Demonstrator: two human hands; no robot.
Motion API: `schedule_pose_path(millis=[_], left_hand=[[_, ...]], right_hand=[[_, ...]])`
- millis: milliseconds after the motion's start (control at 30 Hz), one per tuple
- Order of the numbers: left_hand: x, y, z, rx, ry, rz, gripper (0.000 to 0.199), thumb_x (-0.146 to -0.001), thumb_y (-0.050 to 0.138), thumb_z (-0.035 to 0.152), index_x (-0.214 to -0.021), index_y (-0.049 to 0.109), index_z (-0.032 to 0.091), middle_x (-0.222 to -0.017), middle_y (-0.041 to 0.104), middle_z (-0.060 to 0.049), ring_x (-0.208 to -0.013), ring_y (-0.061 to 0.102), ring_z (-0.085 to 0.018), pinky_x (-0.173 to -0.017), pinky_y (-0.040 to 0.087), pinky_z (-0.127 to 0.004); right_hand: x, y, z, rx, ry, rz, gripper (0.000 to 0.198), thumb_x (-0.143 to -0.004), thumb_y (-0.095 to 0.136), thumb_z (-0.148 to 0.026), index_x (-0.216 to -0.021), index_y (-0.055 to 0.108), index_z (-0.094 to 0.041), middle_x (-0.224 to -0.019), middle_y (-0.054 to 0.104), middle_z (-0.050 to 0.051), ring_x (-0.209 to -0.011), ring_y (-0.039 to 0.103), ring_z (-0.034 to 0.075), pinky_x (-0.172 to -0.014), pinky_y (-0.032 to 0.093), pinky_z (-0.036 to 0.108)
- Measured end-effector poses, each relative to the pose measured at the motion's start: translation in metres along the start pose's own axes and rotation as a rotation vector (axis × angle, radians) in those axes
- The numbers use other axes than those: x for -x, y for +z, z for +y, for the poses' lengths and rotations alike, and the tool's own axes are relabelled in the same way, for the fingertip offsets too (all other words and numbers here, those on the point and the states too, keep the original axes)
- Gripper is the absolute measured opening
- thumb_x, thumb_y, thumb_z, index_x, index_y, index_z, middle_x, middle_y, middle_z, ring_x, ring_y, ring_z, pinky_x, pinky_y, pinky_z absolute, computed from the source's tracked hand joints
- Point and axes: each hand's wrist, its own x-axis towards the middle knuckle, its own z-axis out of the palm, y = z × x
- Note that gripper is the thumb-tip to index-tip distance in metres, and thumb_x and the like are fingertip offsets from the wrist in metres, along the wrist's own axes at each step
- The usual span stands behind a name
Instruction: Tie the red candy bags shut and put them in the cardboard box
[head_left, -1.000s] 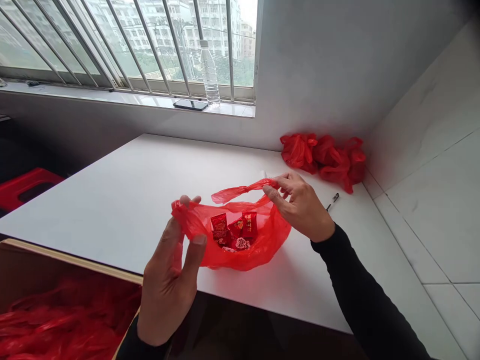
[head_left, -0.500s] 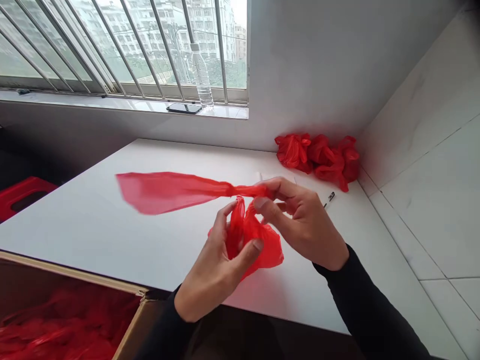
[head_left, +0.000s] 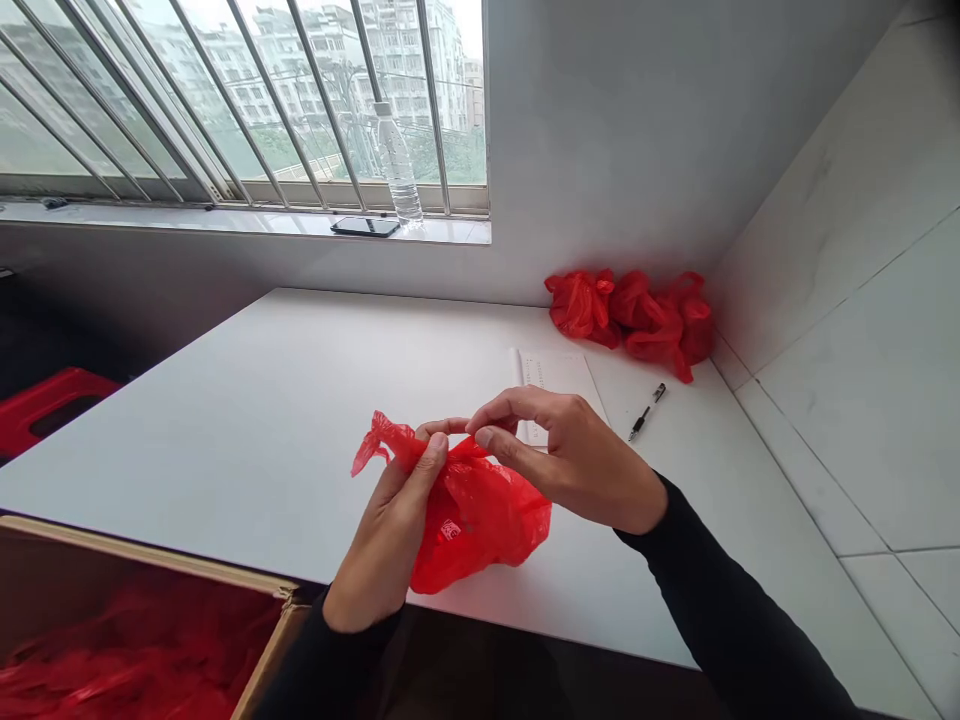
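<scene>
A red plastic bag [head_left: 487,520], crumpled and with a small pale printed mark on its side, hangs between my hands above the near edge of the white table [head_left: 247,420]. My left hand [head_left: 397,510] is closed on its gathered neck, thumb on top, and a twisted end sticks out to the left past the thumb. The thumb and fingers of my right hand [head_left: 555,450] pinch a bit of the same bag on the right. What lies inside the bag, if anything, cannot be made out.
Crumpled red bags [head_left: 637,315] lie against the wall at the back right. Near them are a notebook [head_left: 559,370] and a pen [head_left: 646,412]. An open cardboard box [head_left: 150,555] of red plastic stands at lower left. A phone [head_left: 365,227] and bottle [head_left: 399,165] rest on the sill.
The long red strip that stretched out to the left has been drawn in. My left hand has closed on the bag's neck, while my right hand has dropped slightly and still pinches the plastic.
</scene>
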Motion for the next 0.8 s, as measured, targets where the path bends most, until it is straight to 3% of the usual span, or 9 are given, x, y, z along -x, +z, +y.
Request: schedule_pose_path(millis=[133,200,300,367,433,467,600,700,800], left_hand=[[0.005,-0.005,0.006,-0.071,0.032,-0.134,0.023,-0.096,0.061,0.045,-0.106,0.068,0.026,-0.098,0.067,-0.005,-0.080,0.065,-0.018,-0.068,0.056,-0.030],[0.010,-0.006,0.010,-0.188,0.078,-0.173,0.018,-0.095,0.062,0.042,-0.099,0.068,0.026,-0.095,0.068,-0.004,-0.081,0.064,-0.018,-0.073,0.057,-0.033],[0.015,-0.010,0.016,-0.279,0.137,-0.185,0.011,-0.092,0.067,0.038,-0.091,0.065,0.027,-0.085,0.065,-0.001,-0.081,0.064,-0.018,-0.077,0.056,-0.032],[0.015,-0.014,0.017,-0.297,0.157,-0.195,0.010,-0.089,0.070,0.033,-0.087,0.064,0.026,-0.081,0.063,-0.001,-0.078,0.064,-0.017,-0.074,0.055,-0.029],[0.013,-0.020,0.015,-0.372,0.218,-0.216,0.009,-0.090,0.068,0.030,-0.090,0.061,0.024,-0.080,0.063,-0.001,-0.073,0.063,-0.016,-0.069,0.055,-0.028],[0.011,-0.023,0.012,-0.447,0.278,-0.217,0.008,-0.092,0.065,0.029,-0.093,0.060,0.024,-0.081,0.064,-0.001,-0.070,0.064,-0.015,-0.067,0.056,-0.028],[0.003,-0.031,-0.005,-0.753,0.561,-0.112,0.011,-0.097,0.055,0.021,-0.107,0.057,0.025,-0.096,0.067,-0.003,-0.082,0.068,-0.017,-0.072,0.057,-0.030],[0.001,-0.030,-0.016,-0.838,0.709,0.032,0.018,-0.095,0.056,0.013,-0.108,0.061,0.025,-0.101,0.065,-0.003,-0.089,0.066,-0.015,-0.077,0.053,-0.028],[0.002,-0.029,-0.021,-0.883,0.851,0.140,0.021,-0.093,0.058,0.008,-0.105,0.063,0.024,-0.106,0.063,-0.004,-0.096,0.065,-0.016,-0.077,0.052,-0.027]], right_hand=[[0.007,0.001,-0.011,-0.054,-0.031,-0.159,0.009,-0.096,0.065,-0.025,-0.095,0.073,-0.021,-0.088,0.073,-0.001,-0.080,0.066,0.013,-0.076,0.051,0.027],[0.006,0.002,-0.009,-0.045,-0.004,-0.146,0.016,-0.098,0.062,-0.033,-0.094,0.073,-0.022,-0.089,0.073,0.000,-0.082,0.066,0.014,-0.077,0.051,0.028],[0.000,0.004,0.002,-0.004,-0.019,-0.104,0.026,-0.099,0.061,-0.041,-0.117,0.068,-0.024,-0.120,0.070,0.005,-0.115,0.061,0.022,-0.095,0.050,0.037],[-0.005,0.005,0.012,-0.018,-0.038,-0.264,0.054,-0.094,0.067,-0.045,-0.142,0.052,-0.026,-0.137,0.062,0.009,-0.129,0.054,0.026,-0.103,0.047,0.042],[-0.008,0.006,0.020,-0.036,-0.019,-0.437,0.074,-0.090,0.072,-0.045,-0.153,0.039,-0.026,-0.135,0.062,0.012,-0.123,0.058,0.025,-0.101,0.048,0.043],[-0.009,0.007,0.023,-0.032,0.000,-0.474,0.074,-0.089,0.073,-0.042,-0.153,0.039,-0.025,-0.128,0.065,0.011,-0.114,0.062,0.024,-0.098,0.050,0.042],[-0.010,0.011,0.029,0.006,0.064,-0.454,0.043,-0.093,0.065,-0.029,-0.134,0.059,-0.020,-0.095,0.070,0.003,-0.083,0.064,0.017,-0.080,0.053,0.032],[-0.010,0.017,0.031,-0.063,0.102,-0.445,0.043,-0.095,0.063,-0.039,-0.133,0.060,-0.019,-0.090,0.070,0.002,-0.082,0.063,0.016,-0.077,0.052,0.030],[-0.013,0.025,0.033,-0.198,0.198,-0.422,0.045,-0.104,0.045,-0.044,-0.141,0.054,-0.020,-0.087,0.067,0.002,-0.076,0.063,0.015,-0.075,0.053,0.031]])
